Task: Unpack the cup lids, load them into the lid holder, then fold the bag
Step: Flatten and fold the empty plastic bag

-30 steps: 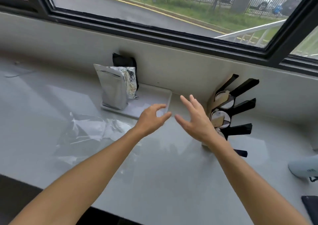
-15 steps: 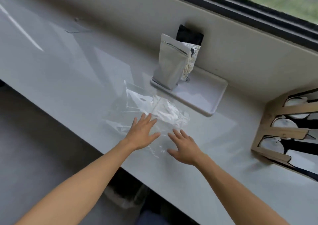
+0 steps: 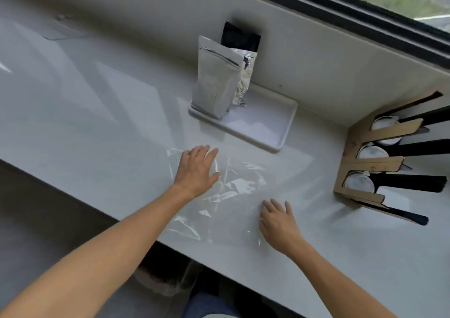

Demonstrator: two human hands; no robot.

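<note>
Counter [image 3: 102,113] | both hands flat on clear bag [image 3: 233,196]

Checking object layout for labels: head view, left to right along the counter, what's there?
left hand flat on the clear bag → silver pouch → right hand → white tray → wooden lid holder

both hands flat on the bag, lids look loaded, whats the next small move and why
Probably smooth the bag flat, then fold one edge over. Both hands, left and right, lie open on it; it still looks wrinkled and unfolded, and lids already sit in the holder.
</note>
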